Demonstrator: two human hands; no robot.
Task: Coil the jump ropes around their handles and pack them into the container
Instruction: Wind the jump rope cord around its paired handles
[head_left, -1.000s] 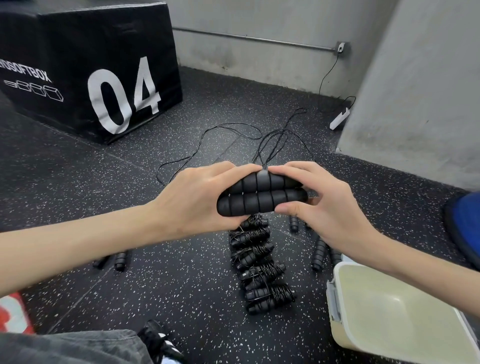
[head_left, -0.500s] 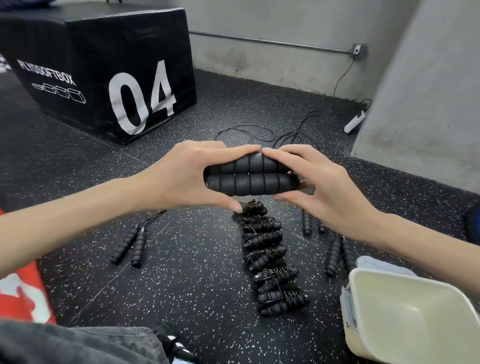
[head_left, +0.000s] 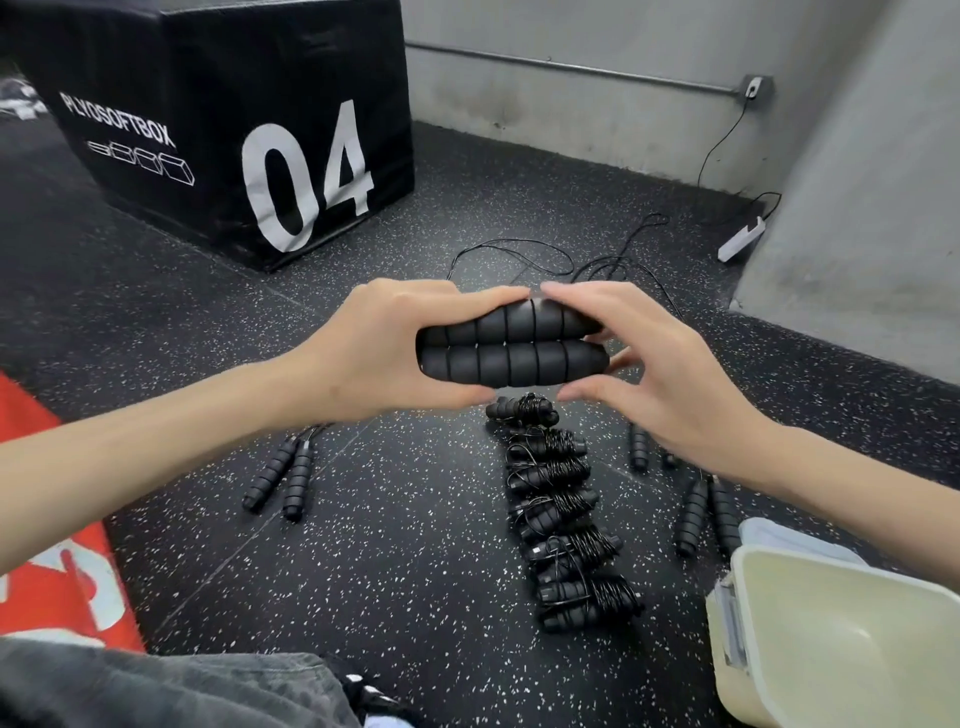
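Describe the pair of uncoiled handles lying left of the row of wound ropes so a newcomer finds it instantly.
Start at the black box marked 04 and come toward the camera. Left of the row of coiled ropes, two black ribbed handles lie side by side. Unlike the row, no rope is wound around them.

The handles (head_left: 511, 351) look like soft, matt black foam with ridges. The floor (head_left: 405, 545) is rough, speckled black rubber. The container (head_left: 841, 649) is smooth, pale plastic.

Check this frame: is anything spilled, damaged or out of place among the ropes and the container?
Nothing stands out. Both hands hold a pair of handles side by side. The wound ropes lie in a tidy row on the floor, and the container stands upright with nothing visible inside.
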